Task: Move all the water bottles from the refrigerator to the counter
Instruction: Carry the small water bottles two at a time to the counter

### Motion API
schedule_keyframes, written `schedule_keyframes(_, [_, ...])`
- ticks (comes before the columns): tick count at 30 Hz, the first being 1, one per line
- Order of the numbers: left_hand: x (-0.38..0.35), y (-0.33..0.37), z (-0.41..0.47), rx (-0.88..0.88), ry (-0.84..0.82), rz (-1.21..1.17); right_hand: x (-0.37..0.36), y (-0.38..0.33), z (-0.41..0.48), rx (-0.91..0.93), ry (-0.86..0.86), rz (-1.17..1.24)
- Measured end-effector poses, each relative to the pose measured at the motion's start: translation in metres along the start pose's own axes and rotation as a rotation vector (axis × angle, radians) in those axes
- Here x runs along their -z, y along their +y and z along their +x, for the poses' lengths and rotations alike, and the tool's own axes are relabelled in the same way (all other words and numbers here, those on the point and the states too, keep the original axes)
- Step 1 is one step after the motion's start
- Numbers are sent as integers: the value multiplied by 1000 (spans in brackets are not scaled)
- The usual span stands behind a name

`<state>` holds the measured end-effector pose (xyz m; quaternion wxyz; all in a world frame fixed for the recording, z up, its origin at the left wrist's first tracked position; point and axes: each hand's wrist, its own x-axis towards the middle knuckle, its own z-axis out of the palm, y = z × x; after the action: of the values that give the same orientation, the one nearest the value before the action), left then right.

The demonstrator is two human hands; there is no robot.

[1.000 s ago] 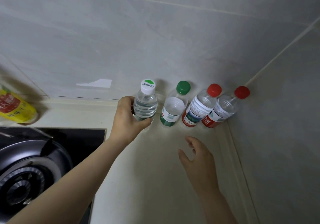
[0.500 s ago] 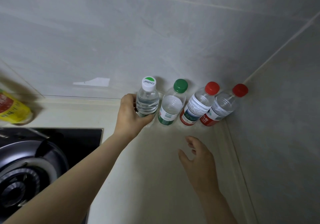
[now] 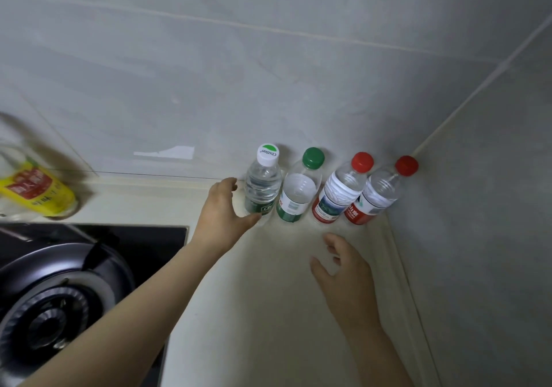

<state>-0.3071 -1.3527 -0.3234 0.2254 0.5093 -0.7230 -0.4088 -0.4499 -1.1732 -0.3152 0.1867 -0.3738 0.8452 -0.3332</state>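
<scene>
4 water bottles stand upright in a row on the cream counter (image 3: 268,297), centre-right of frame, vs the grey tiled wall (image 3: 268,72).

From left:
- white-cap Cestbon bottle (image 3: 263,186), clear, green label low down
- green-cap bottle (image 3: 300,192), white/green label
- red-cap bottle (image 3: 340,192)
- 2nd red-cap bottle (image 3: 379,195), tucked in the corner

Neighbours touch or nearly touch. Fill levels can't be read through the labels.

L hand (image 3: 222,210) is cupped loosely beside the Cestbon bottle. Its thumb tip is at the label's lower edge, w/ a small gap between fingers and bottle, so no real grip.

R hand (image 3: 349,279) hovers over the counter below the red-cap pair, fingers relaxed and spread, holding nothing.

Lower left: black gas hob (image 3: 44,312). Left edge: yellow-label bottle (image 3: 35,192), blurred.
</scene>
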Motion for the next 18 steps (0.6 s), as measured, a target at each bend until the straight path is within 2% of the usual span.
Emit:
schedule_keyframes(7, [48,19,-60,-119,-33,12,23,-33,-15,86,12,-22])
schedule_keyframes(18, [151,69,-160,-357,109,45,86,-123,-78,371,-6,-4])
